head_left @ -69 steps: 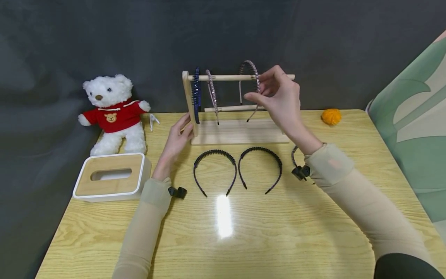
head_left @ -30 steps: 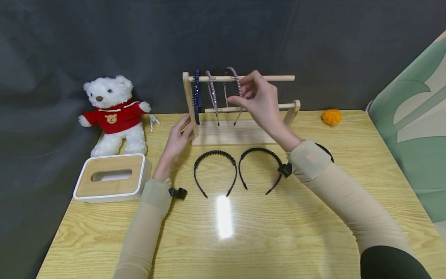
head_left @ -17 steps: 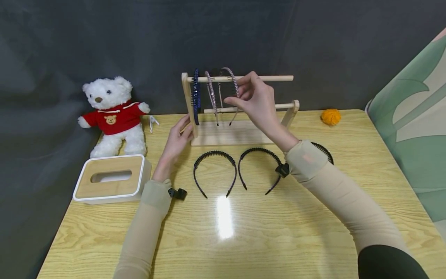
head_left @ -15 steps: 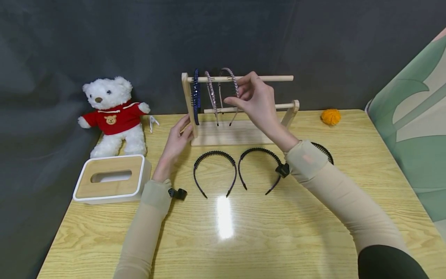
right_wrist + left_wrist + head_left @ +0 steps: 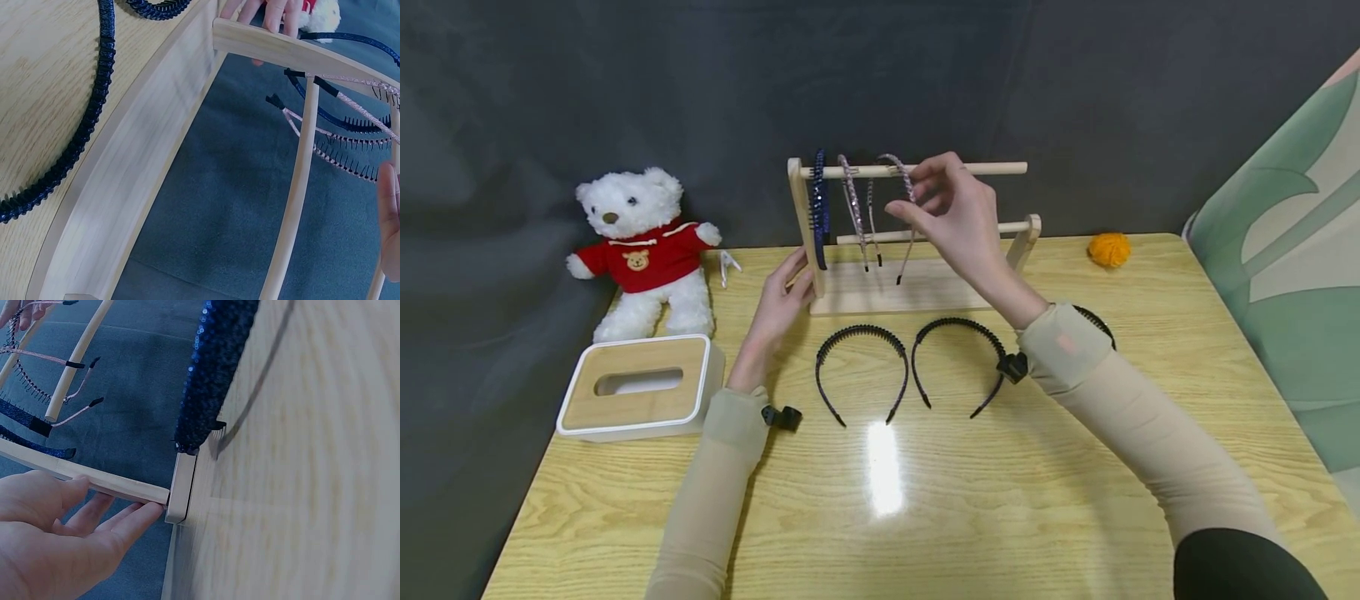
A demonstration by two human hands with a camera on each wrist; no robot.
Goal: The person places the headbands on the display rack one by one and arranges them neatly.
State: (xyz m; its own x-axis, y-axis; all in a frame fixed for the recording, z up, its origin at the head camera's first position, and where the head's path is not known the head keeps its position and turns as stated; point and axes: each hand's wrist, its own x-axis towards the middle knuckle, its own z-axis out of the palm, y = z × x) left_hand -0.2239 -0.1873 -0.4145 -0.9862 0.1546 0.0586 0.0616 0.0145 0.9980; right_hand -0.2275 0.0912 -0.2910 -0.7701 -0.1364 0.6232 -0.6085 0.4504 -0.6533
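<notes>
In the head view a wooden rack (image 5: 880, 292) stands at the back of the table. My left hand (image 5: 781, 296) holds its left upright, thumb on one side and fingers on the other, as the left wrist view shows of the post (image 5: 119, 484). My right hand (image 5: 958, 208) pinches the front side of a pink glittery headband (image 5: 907, 179) that hangs over the top rod (image 5: 1000, 168). Left of it hangs another pink headband (image 5: 853, 208). Dark blue headbands (image 5: 818, 217) hang against the left upright.
Two dark toothed headbands (image 5: 862, 329) (image 5: 958, 322) lie on the table before the rack; another (image 5: 1096, 321) is partly hidden by my right sleeve. A tissue box (image 5: 640, 383) and white teddy bear (image 5: 651, 250) stand left, near a white clip (image 5: 727, 265). An orange ball (image 5: 1108, 249) lies right.
My right hand has slid the pink headband left along the top rod towards the other one. In the last half second its ends have dropped a little. My left hand stays on the upright.
</notes>
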